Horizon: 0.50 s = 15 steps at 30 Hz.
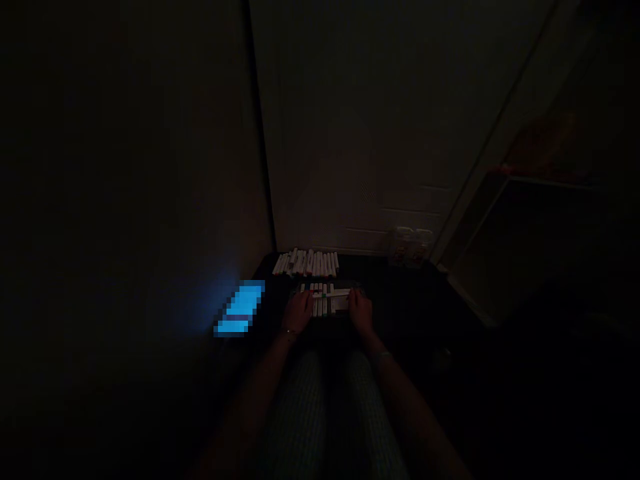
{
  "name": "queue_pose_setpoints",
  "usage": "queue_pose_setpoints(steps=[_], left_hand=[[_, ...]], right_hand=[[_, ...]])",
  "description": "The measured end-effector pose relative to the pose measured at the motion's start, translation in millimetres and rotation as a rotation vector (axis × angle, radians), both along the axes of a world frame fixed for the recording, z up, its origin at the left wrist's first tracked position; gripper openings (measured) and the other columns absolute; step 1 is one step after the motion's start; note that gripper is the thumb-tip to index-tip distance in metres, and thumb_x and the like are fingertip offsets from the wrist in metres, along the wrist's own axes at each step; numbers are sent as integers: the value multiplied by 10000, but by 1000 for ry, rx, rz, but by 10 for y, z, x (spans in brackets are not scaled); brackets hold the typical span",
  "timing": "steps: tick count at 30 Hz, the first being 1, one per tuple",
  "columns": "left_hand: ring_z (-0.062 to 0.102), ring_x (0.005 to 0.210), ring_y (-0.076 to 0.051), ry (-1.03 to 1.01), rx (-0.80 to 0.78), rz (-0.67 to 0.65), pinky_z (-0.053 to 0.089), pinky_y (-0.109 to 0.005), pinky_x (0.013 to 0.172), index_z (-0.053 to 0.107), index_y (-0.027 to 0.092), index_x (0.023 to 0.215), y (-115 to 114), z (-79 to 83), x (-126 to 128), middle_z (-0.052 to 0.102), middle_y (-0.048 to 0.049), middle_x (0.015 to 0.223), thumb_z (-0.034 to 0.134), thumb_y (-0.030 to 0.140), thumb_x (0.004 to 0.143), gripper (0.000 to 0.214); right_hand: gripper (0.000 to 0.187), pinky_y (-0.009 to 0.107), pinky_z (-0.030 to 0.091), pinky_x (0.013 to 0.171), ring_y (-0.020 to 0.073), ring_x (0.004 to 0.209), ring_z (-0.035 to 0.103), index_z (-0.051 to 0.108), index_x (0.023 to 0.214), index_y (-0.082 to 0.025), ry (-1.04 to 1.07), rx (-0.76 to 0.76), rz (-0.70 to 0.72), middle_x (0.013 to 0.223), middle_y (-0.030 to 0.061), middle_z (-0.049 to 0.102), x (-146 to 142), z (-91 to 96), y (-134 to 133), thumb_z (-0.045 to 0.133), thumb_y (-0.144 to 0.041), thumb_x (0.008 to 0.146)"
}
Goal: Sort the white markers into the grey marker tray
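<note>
The scene is very dark. A white marker (pixel 336 294) lies crosswise between my hands, one end at each. My left hand (pixel 299 311) is closed around its left end, and my right hand (pixel 361 311) pinches the right end. Below it, a row of white markers (pixel 320 308) with coloured bands sits side by side in what looks like a clear case (pixel 342 304). The right part of that case shows no upright markers. My fingertips are hard to make out in the gloom.
Behind the case, many white markers (pixel 307 263) lie in a loose row on the dark table (pixel 400 293). Clear packages (pixel 411 245) stand at the back right against the wall. On the left glows a blurred blue screen (pixel 241 308). A wall rises behind the table.
</note>
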<state>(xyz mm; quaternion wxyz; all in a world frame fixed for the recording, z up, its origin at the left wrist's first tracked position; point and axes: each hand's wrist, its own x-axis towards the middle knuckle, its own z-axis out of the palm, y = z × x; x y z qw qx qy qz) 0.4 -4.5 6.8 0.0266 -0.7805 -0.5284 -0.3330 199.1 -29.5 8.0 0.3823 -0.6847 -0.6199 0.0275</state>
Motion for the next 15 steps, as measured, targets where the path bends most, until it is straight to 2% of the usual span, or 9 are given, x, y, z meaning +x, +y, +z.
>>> queue_pose_setpoints(steps=[15], left_hand=[[517, 781, -164, 41, -10, 19, 385, -287, 712, 541, 192, 854, -19, 37, -1, 572, -49, 799, 286, 279, 873, 270]], right_hand=[[455, 225, 289, 640, 138, 724, 549, 578, 868, -190, 4, -9, -8, 802, 44, 621, 5, -16, 15, 188, -421, 909]])
